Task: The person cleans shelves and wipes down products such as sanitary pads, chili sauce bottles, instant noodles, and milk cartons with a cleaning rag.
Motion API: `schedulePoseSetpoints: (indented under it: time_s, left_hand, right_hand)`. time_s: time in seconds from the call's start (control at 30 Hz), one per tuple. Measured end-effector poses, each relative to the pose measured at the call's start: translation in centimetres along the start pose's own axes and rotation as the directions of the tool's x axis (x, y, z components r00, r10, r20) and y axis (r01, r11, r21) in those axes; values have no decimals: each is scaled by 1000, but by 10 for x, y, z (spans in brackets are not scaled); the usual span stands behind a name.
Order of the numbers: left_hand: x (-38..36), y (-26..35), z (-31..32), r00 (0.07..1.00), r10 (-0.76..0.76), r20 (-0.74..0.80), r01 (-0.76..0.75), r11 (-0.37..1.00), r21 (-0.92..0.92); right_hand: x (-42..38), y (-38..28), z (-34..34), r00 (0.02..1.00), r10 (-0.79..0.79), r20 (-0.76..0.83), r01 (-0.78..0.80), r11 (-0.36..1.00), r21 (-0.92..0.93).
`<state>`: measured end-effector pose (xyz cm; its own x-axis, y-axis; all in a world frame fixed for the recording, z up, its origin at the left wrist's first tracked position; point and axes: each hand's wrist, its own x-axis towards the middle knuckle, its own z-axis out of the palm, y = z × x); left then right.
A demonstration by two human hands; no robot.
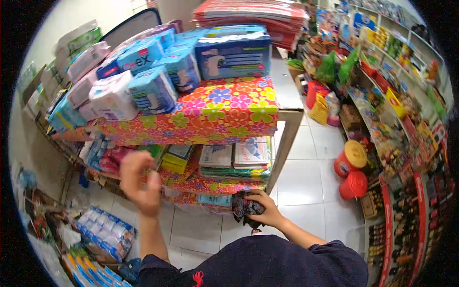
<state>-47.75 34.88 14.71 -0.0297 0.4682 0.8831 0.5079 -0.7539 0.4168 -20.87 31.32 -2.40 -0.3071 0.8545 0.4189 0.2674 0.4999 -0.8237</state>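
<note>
We seem to be at a holding step: our right hand (266,209) grasps a crumpled black plastic bag (246,204) near the right end of the red flower-patterned shelf (201,125). Our blurred left hand (142,184) looks empty, fingers parted; moving on calls for both.

A person (258,263) holds up the left hand (140,184), blurred, its fingers (135,161) loosely curled and the thumb (154,182) apart beside them, the left forearm (152,239) upright below. The right hand (264,209), lower, is curled in a grip, the right forearm (295,233) slanting back from its fingers.
</note>
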Motion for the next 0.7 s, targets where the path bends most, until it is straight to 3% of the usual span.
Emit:
schedulePoseSetpoints:
  time_s: [0.07, 0.13, 0.2, 0.33, 0.4, 0.5, 0.67, 0.7]
  left_hand:
    - [39, 13, 3, 978, 188, -95, -169, 969, 179]
    - [67, 20, 10, 951, 304, -53, -259, 881, 395]
    - [84, 24, 27, 948, 316, -40, -269, 862, 429]
    - [91, 18, 46, 953, 302, 2, -244, 766, 595]
    - [89, 13, 49, 957, 290, -25, -219, 775, 593]
    - [90, 12, 52, 959, 226, -171, -142, 907, 397]
    - [89, -1, 47, 947, 255, -195, -199, 943, 268]
    - [87, -1, 45, 923, 277, -269, -229, 953, 197]
  right_hand:
    - [-8, -4, 2, 1000, 19, -7, -19, 998, 55]
    - [-11, -11, 4, 999, 18, -27, -17, 999, 45]
    - [-16, -12, 7, 998, -65, -12, 66, 996, 68]
    - [-30, -22, 12, 997, -22, -77, 25, 999, 29]
    - [-35, -26, 13, 994, -30, -108, 31, 999, 15]
    - [-46, -31, 18, 986, -18, -169, 19, 1000, 4]
    - [-72, -40, 29, 959, 43, -281, -46, 999, -2]
    - [-77, -43, 31, 947, 54, -315, -58, 998, -4]
